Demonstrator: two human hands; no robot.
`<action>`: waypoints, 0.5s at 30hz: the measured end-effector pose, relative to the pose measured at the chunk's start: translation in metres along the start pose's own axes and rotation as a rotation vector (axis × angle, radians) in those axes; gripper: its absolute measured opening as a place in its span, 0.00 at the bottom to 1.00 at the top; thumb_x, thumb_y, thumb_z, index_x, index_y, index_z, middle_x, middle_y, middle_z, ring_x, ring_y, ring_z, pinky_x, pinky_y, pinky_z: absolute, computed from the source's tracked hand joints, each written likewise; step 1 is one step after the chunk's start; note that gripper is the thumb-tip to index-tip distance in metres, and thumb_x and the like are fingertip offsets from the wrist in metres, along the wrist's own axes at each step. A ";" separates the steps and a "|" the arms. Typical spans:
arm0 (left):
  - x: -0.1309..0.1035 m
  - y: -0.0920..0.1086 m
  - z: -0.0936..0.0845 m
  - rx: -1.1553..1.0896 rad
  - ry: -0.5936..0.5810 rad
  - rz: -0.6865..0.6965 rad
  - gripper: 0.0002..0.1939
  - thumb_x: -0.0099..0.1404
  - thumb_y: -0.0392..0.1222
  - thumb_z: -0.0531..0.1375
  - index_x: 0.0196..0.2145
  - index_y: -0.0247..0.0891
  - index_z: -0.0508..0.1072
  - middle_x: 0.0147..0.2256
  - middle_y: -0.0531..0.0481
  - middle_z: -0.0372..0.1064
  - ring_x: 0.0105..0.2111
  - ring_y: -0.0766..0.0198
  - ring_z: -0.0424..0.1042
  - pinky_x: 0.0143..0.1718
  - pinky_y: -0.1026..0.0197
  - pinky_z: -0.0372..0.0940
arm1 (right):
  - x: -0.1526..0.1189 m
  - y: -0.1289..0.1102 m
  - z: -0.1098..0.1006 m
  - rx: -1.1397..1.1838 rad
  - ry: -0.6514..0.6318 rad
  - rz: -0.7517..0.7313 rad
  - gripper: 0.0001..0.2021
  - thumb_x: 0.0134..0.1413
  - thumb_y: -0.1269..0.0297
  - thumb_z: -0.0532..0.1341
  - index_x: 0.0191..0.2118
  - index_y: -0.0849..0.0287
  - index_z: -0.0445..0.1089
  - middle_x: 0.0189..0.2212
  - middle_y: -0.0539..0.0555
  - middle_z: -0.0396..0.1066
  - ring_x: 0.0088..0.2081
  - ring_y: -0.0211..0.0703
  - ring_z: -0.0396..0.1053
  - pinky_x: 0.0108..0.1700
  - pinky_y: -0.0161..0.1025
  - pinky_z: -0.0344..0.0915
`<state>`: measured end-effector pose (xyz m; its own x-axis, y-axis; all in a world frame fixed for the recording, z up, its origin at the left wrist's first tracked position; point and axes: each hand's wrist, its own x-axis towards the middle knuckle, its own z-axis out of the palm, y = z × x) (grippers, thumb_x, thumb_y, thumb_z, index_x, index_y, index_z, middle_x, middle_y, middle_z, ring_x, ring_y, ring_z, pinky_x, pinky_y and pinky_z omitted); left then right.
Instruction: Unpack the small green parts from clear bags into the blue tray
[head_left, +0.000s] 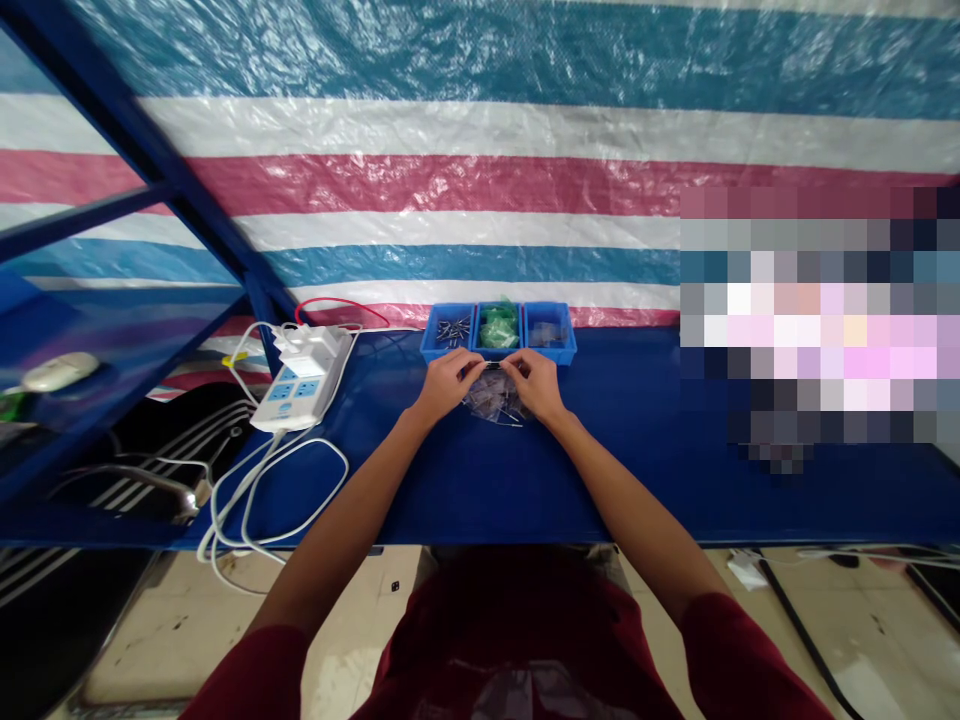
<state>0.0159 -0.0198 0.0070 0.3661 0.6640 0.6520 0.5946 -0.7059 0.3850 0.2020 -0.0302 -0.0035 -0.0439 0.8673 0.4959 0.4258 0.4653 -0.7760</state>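
Note:
Both my hands meet just in front of three small blue bins, above a pile of clear plastic packets (pixel 491 397) on the blue table. My left hand (pixel 448 383) pinches one end of a thin, light-coloured rod (pixel 492 363). The other end is between the fingers of my right hand (pixel 535 383). Dark and silvery metal pins lie in the left bin (pixel 452 332). Green plastic fills the middle bin (pixel 499 328), and the right bin (pixel 549 333) holds clear packets. A few thin pieces stick out of the pile.
A white power strip (pixel 289 398) with plugged-in adapters stands at the left, its white cable (pixel 251 490) looped over the table's front edge. Blue metal frame bars (pixel 202 225) rise at the left. A striped sheet (pixel 450 185) hangs behind. The right side is partly pixelated.

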 end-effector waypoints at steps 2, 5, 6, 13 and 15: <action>0.000 0.000 0.001 0.005 0.001 -0.004 0.16 0.71 0.48 0.52 0.33 0.37 0.73 0.29 0.49 0.70 0.27 0.67 0.67 0.33 0.64 0.64 | 0.000 -0.001 0.000 -0.008 -0.001 0.010 0.12 0.58 0.56 0.58 0.27 0.57 0.70 0.27 0.52 0.72 0.27 0.40 0.65 0.34 0.38 0.63; 0.000 0.001 0.002 -0.004 0.003 -0.053 0.15 0.71 0.49 0.52 0.35 0.37 0.72 0.30 0.49 0.70 0.28 0.67 0.67 0.31 0.65 0.64 | -0.001 -0.003 0.000 -0.006 -0.004 0.022 0.13 0.58 0.56 0.58 0.27 0.57 0.71 0.27 0.53 0.72 0.28 0.41 0.65 0.35 0.38 0.64; 0.000 0.002 0.002 -0.021 0.011 -0.078 0.15 0.70 0.49 0.53 0.35 0.37 0.72 0.30 0.49 0.71 0.28 0.67 0.68 0.30 0.65 0.64 | -0.001 -0.004 0.000 0.003 -0.004 0.019 0.13 0.58 0.56 0.58 0.28 0.57 0.71 0.28 0.53 0.72 0.28 0.41 0.65 0.35 0.38 0.64; 0.000 0.014 0.007 -0.313 0.112 -0.261 0.12 0.67 0.48 0.57 0.34 0.35 0.71 0.34 0.47 0.74 0.30 0.66 0.73 0.27 0.66 0.66 | 0.000 -0.001 0.002 0.039 -0.013 -0.044 0.13 0.60 0.56 0.57 0.31 0.57 0.74 0.31 0.54 0.74 0.30 0.42 0.68 0.36 0.39 0.64; -0.001 0.016 0.009 -0.477 0.152 -0.312 0.12 0.65 0.48 0.59 0.33 0.35 0.70 0.37 0.45 0.76 0.28 0.66 0.74 0.26 0.66 0.67 | 0.000 0.000 0.003 0.023 -0.013 -0.059 0.14 0.60 0.55 0.57 0.31 0.57 0.74 0.30 0.54 0.74 0.29 0.42 0.68 0.36 0.39 0.64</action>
<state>0.0314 -0.0290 0.0068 0.0981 0.8403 0.5332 0.2575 -0.5390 0.8020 0.1992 -0.0301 -0.0047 -0.0801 0.8404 0.5361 0.4010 0.5195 -0.7545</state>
